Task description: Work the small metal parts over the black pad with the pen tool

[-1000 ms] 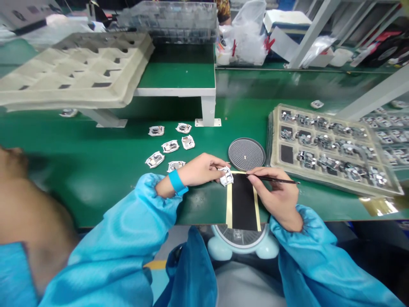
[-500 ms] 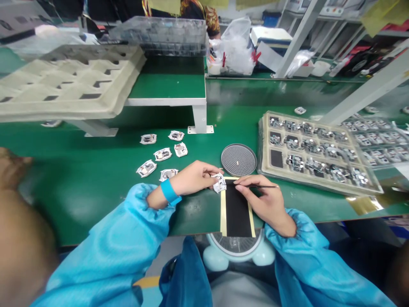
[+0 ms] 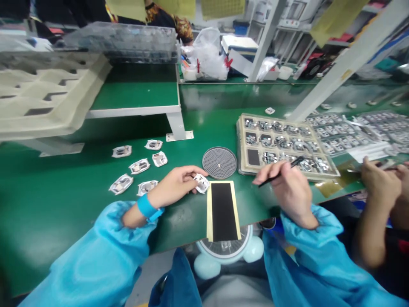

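My left hand (image 3: 175, 184) pinches a small white housing with electronic parts inside (image 3: 202, 183), just above the top left corner of a black strip with pale yellow borders (image 3: 224, 211). My right hand (image 3: 292, 194) is raised to the right of that strip, its fingers closed around black tweezers (image 3: 298, 161). The tweezers' tip points left and down, touching nothing that I can see. Several similar white housings (image 3: 139, 166) lie on the green table to the left. Behind the strip lies a round grey perforated disc (image 3: 220, 157).
A cream compartment tray of metallic parts (image 3: 242, 160) stands right of the disc. At the left, a raised green shelf (image 3: 137, 87) carries a large moulded tray (image 3: 68, 115). Another person's hands (image 3: 381, 187) work at the right edge, near more trays of parts (image 3: 335, 134).
My right hand with the tweezers has moved right and away from the white housing and the black strip. The left hand still holds the housing. The view has turned right, showing another person's hands.
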Tool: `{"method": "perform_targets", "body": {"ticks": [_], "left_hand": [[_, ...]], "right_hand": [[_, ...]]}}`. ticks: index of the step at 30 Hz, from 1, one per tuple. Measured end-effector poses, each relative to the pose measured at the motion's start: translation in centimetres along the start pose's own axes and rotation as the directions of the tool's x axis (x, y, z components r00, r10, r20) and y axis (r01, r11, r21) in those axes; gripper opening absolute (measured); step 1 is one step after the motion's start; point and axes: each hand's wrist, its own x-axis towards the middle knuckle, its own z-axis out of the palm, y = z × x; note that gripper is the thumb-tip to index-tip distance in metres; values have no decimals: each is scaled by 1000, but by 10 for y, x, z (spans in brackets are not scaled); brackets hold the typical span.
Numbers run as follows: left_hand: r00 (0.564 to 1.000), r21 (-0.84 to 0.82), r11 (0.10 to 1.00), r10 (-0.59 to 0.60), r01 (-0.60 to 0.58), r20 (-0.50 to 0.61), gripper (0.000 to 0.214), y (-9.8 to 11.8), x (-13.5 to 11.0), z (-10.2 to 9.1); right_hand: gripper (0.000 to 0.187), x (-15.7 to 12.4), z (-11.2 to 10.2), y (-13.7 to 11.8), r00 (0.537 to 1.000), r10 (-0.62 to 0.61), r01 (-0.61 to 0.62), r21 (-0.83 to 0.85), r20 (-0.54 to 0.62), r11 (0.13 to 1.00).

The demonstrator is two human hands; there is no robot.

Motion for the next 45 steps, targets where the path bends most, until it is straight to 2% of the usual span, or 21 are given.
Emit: {"method": "perform_targets", "body": {"ticks": [2,3,4,6,7,9,13,16,20,21,23,25,28,33,38,45], "left_hand": [[996,-72,997,31,-37,-82,21,2,1,9],[992,-108,992,46,-59,-116,18,2,2,14],[989,-141,987,56,-75,-137,16,2,2,19],[989,-197,977,59,-85,-133,19,0,3,28],[991,-219,972,59,-84,-120,22,-1,3,32],[993,-246,965,63,-86,-101,31,-4,4,35],[995,-258,963,54,-74,-85,34,-4,3,36],[995,-257,965,29,-54,-98,31,-1,0,38],[993,-251,966,28,-56,-115,33,1,-1,41],[992,-250,966,36,-65,-119,34,1,-1,41],[989,-258,961,64,-96,-130,37,1,-1,42],[986,-275,953,94,-128,-135,40,-1,0,41],[983,-296,942,123,-160,-140,40,-4,0,40],[975,-251,951,139,-181,-176,38,-7,-3,37],[954,-84,973,188,-213,-235,36,-5,-6,40],[956,-58,977,187,-205,-226,37,-2,-7,42]], "right_hand": [[36,13,-23,-15,985,-76,34,-259,-154,965],[35,21,-34,-21,978,-104,14,-440,-180,898],[34,28,-44,-25,981,-101,-18,-602,-163,798],[36,40,-59,-26,997,-11,-55,-799,-76,599],[37,45,-63,-24,998,45,-51,-846,-32,530],[40,50,-68,-18,994,105,-28,-892,22,450],[39,55,-71,-11,997,75,4,-925,35,380],[31,52,-71,-19,999,23,15,-897,28,441],[25,34,-52,-35,991,-82,-24,-748,-103,663],[24,28,-43,-37,995,-51,-22,-683,-86,730],[23,16,-22,-35,997,65,-37,-537,33,843],[24,6,1,-26,967,186,-96,-425,176,900],[29,-2,32,-6,924,272,-177,-329,269,928],[32,0,58,12,915,282,-211,-253,287,944],[34,5,59,15,908,306,-225,-283,286,932],[35,6,52,21,886,346,-291,-210,309,933]]}}
